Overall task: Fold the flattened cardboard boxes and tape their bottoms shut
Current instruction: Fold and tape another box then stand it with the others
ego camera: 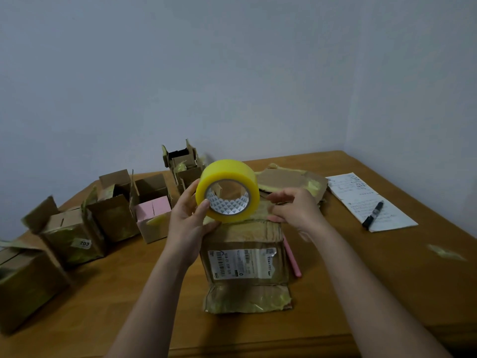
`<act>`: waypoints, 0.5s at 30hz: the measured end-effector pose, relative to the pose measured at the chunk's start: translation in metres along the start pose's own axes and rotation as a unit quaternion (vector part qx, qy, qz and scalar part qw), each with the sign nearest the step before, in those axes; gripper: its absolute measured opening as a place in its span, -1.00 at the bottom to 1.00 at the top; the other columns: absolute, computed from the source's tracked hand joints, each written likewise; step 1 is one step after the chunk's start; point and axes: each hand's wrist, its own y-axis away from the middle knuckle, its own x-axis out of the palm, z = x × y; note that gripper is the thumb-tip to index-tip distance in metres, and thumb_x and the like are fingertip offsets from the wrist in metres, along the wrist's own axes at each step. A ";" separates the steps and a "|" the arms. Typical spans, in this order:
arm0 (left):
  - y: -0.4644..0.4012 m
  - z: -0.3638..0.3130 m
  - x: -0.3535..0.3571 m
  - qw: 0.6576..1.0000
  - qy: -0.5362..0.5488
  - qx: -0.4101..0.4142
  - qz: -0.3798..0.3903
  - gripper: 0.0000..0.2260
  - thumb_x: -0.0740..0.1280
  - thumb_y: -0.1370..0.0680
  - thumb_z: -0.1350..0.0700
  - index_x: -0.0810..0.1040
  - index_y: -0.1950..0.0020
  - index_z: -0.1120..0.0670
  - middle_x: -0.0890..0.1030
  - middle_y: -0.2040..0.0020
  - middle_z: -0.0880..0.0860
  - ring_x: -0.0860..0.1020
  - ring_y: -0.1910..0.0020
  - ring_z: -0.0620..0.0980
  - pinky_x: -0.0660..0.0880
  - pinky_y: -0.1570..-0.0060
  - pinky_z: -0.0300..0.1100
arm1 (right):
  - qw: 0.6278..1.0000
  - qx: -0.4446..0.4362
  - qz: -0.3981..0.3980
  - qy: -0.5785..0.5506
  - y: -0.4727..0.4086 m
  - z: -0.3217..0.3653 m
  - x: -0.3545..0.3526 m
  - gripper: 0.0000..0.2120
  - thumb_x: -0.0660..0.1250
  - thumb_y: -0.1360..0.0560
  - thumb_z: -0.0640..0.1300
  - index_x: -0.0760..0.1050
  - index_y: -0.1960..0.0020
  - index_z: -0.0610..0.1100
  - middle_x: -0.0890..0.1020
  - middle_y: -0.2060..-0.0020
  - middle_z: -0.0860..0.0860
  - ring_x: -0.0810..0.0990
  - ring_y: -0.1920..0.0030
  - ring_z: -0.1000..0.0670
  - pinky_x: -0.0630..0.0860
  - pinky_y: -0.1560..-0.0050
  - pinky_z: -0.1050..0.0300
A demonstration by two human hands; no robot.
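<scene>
While one tape roll (227,190) hovers, six boxes (113,215) stand.

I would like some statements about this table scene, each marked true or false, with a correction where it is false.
1. The left hand holds the yellow tape roll. True.
2. The right hand holds the black marker. False: the marker lies on the sheet of paper at the right, and the right hand is at the top of the box with the shipping label.
3. The box with the shipping label stands in front of the person, between the forearms. True.
4. The box with the pink flap is right of the tape roll. False: it is to its left, among the folded boxes.
5. A pink stick lies on the wooden table beside the labelled box. True.
</scene>
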 end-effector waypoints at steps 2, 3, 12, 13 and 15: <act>0.000 0.003 0.002 1.000 -0.024 -0.001 0.008 -0.59 0.23 -0.64 0.19 0.40 -0.46 -0.13 0.51 -0.35 0.04 0.48 -0.33 0.06 0.58 -0.11 0.13 | 0.998 0.010 0.012 -0.065 0.004 -0.004 0.000 -0.75 0.34 -0.46 -0.51 0.57 0.13 -0.17 0.57 0.03 -0.13 0.61 0.09 -0.01 0.58 0.29 0.30; 0.000 0.004 0.002 0.999 -0.033 0.000 0.014 -0.59 0.22 -0.65 0.18 0.40 -0.45 -0.15 0.50 -0.36 0.04 0.46 -0.35 0.06 0.57 -0.14 0.14 | 0.996 0.012 0.013 -0.092 0.005 -0.006 -0.001 -0.74 0.32 -0.46 -0.53 0.57 0.12 -0.19 0.57 0.04 -0.13 0.61 0.11 0.00 0.58 0.29 0.31; -0.002 0.004 0.000 0.998 -0.056 -0.013 0.028 -0.60 0.19 -0.67 0.14 0.36 -0.45 -0.22 0.47 -0.38 -0.03 0.45 -0.36 0.03 0.58 -0.12 0.05 | 0.993 -0.002 -0.008 -0.117 0.007 -0.010 -0.004 -0.72 0.38 -0.41 -0.53 0.57 0.09 -0.16 0.54 0.00 -0.12 0.61 0.13 -0.02 0.59 0.31 0.28; -0.002 0.003 0.000 0.997 -0.066 -0.010 0.037 -0.61 0.19 -0.67 0.14 0.38 -0.42 -0.26 0.47 -0.37 -0.05 0.45 -0.36 0.01 0.58 -0.11 0.02 | 0.994 -0.009 -0.008 -0.108 0.006 -0.010 -0.004 -0.72 0.39 -0.41 -0.52 0.57 0.10 -0.16 0.54 0.00 -0.13 0.61 0.12 -0.04 0.59 0.32 0.28; -0.001 0.003 0.001 0.994 -0.091 0.000 0.058 -0.61 0.19 -0.67 0.14 0.42 -0.33 -0.34 0.49 -0.33 -0.11 0.46 -0.33 -0.02 0.60 -0.02 -0.08 | 0.994 -0.009 -0.008 -0.107 0.007 -0.011 -0.006 -0.73 0.39 -0.41 -0.52 0.57 0.10 -0.16 0.53 -0.01 -0.15 0.62 0.11 -0.07 0.59 0.33 0.27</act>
